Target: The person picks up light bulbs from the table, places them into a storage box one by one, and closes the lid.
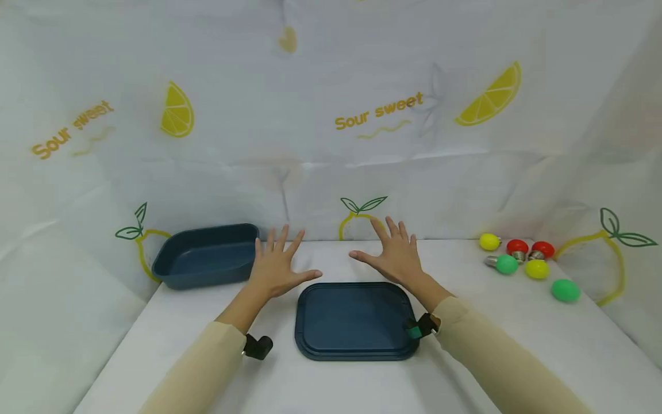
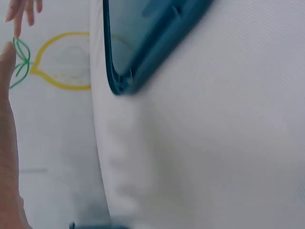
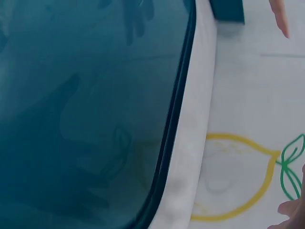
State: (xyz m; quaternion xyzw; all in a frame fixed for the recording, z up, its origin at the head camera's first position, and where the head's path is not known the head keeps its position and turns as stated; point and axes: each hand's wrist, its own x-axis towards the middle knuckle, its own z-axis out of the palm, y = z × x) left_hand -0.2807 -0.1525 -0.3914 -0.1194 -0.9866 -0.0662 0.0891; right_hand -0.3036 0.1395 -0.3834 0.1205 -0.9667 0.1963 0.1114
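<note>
Both hands hover with fingers spread and nothing between them. My left hand (image 1: 276, 267) is between a deep dark blue rectangular bin (image 1: 207, 276) and a flat dark blue lid (image 1: 357, 322), its fingertips overlapping the bin's right end in the head view. Beyond the lid's back right corner is my right hand (image 1: 397, 256), thumb pointing left. The lid lies flat in front of me, rounded at the corners. Its glossy surface (image 3: 95, 95) mirrors a hand in the right wrist view. At the left wrist view's edge only part of my left hand (image 2: 8, 143) shows.
At the back right of the white table (image 1: 465, 345) lie several coloured light bulbs, among them a red bulb (image 1: 517, 247), a yellow bulb (image 1: 537, 269) and a green bulb (image 1: 565, 290). A white lemon-print sheet (image 1: 310, 144) hangs behind and at both sides.
</note>
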